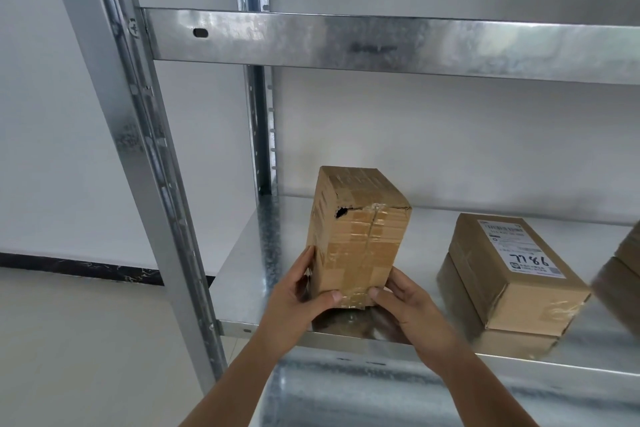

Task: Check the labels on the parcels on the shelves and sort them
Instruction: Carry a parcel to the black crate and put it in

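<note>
We hold the taped box (356, 236) upright at its lower corners, left hand (298, 295) and right hand (405, 302) curled round it with thumbs on the front, over the front of the metal shelf (249, 253). No label faces us, so best to turn it slowly, keeping clear of the torn hole (341, 212). The parcel beside it (509, 274) carries a printed label (519, 248) with handwritten digits, upside down, seemingly 7786.

Taped cardboard parcel (356, 236) upright, torn corner, labelled parcel (509, 274) flat beside it, possibly stacked
</note>
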